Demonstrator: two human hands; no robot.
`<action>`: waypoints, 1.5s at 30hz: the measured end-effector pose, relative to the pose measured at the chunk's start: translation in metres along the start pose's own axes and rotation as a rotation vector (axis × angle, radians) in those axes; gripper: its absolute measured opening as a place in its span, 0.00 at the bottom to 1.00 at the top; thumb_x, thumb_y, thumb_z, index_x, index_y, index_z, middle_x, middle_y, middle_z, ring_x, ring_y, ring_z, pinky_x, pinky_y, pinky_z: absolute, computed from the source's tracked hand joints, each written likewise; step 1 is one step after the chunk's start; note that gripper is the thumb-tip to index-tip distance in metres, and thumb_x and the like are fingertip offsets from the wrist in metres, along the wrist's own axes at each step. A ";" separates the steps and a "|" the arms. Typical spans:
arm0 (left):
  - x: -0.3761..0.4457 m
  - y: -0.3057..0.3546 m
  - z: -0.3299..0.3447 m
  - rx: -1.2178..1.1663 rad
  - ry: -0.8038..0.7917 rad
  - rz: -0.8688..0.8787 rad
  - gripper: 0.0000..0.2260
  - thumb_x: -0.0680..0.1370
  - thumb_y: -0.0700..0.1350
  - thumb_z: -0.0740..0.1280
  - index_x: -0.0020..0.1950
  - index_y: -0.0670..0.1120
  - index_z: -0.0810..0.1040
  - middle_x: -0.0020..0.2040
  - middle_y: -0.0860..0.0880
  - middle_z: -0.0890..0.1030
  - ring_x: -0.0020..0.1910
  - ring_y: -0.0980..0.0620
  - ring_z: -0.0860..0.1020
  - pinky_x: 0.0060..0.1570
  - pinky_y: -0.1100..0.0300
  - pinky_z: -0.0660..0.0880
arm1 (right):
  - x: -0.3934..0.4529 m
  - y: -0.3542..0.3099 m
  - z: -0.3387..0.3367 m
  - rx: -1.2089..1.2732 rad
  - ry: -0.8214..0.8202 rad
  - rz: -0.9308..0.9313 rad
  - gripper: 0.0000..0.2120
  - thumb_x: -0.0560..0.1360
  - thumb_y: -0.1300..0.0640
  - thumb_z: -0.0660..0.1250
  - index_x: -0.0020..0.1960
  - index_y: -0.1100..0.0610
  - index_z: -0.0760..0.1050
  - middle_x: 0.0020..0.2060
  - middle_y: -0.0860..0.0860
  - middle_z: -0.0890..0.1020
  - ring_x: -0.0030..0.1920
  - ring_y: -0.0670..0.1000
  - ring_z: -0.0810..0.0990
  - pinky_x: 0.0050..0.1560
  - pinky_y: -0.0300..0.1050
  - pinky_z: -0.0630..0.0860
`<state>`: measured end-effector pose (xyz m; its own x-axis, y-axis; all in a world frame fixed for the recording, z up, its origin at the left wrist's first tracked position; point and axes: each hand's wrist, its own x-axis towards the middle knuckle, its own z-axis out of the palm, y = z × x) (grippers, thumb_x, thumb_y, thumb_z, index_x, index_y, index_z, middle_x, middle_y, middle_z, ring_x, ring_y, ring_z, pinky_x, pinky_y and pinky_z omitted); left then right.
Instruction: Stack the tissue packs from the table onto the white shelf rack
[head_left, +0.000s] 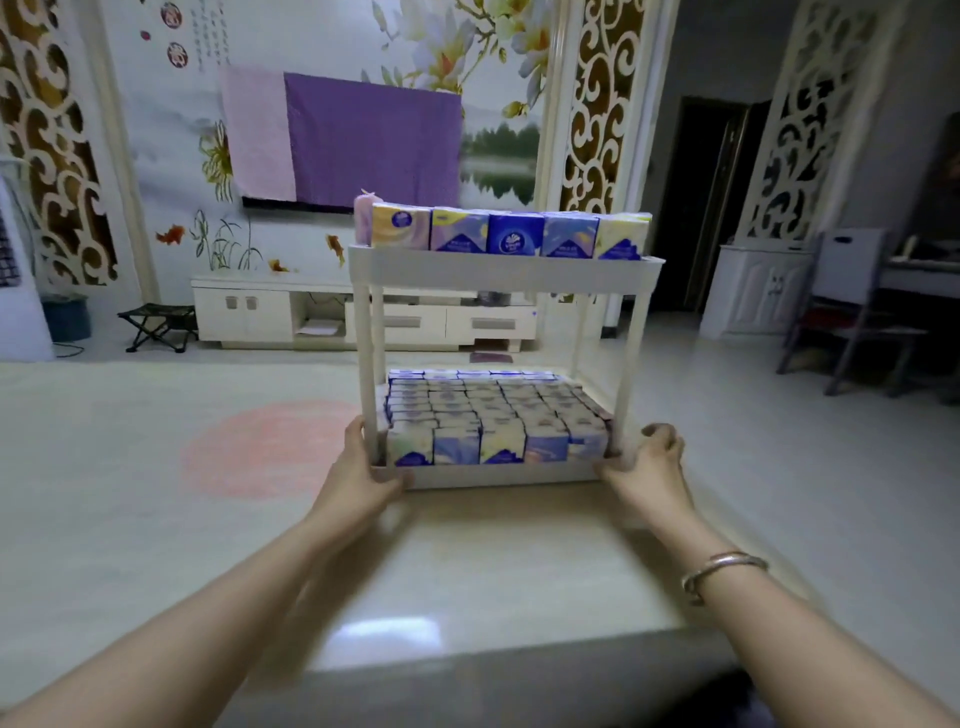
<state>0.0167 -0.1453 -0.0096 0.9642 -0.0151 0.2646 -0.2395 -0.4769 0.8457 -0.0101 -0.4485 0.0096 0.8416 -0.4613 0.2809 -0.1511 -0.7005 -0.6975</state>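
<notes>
A white two-tier shelf rack (498, 273) stands on the glossy table (467, 582) straight ahead of me. Its lower tray holds several rows of blue, purple and white tissue packs (493, 415), packed edge to edge. A row of tissue packs (511, 234) stands along the front of the upper tray. My left hand (363, 467) grips the lower tray's front left corner, thumb beside the post. My right hand (649, 467) grips the front right corner, fingers curled at the right post. The frame is a little motion-blurred.
The table's front edge (467, 670) runs close to me; its right edge drops to the tiled floor (779, 467). A white TV cabinet (363, 312), a folding stool (158, 325) and a chair (852, 317) stand farther back.
</notes>
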 end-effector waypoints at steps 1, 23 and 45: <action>0.000 -0.005 0.002 0.013 0.011 0.026 0.32 0.71 0.39 0.72 0.69 0.49 0.59 0.52 0.52 0.78 0.48 0.49 0.79 0.41 0.68 0.71 | 0.004 0.005 0.002 0.049 -0.067 0.071 0.35 0.70 0.52 0.71 0.68 0.64 0.57 0.63 0.61 0.69 0.61 0.63 0.73 0.50 0.46 0.71; 0.082 -0.036 0.019 0.117 0.004 0.098 0.19 0.71 0.40 0.74 0.51 0.43 0.64 0.47 0.51 0.77 0.42 0.54 0.76 0.33 0.70 0.69 | 0.072 0.015 0.058 -0.103 -0.114 0.055 0.39 0.58 0.37 0.78 0.57 0.57 0.64 0.56 0.57 0.79 0.56 0.61 0.78 0.52 0.51 0.76; 0.215 -0.037 0.106 0.162 0.025 0.133 0.19 0.72 0.43 0.74 0.48 0.44 0.63 0.46 0.49 0.78 0.45 0.49 0.77 0.37 0.64 0.71 | 0.233 0.043 0.084 -0.067 -0.172 0.127 0.39 0.54 0.39 0.79 0.54 0.53 0.62 0.57 0.53 0.78 0.58 0.58 0.77 0.57 0.58 0.74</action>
<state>0.2451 -0.2235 -0.0333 0.9219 -0.0668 0.3816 -0.3409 -0.6076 0.7173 0.2233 -0.5402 -0.0099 0.8887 -0.4526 0.0731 -0.2908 -0.6798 -0.6733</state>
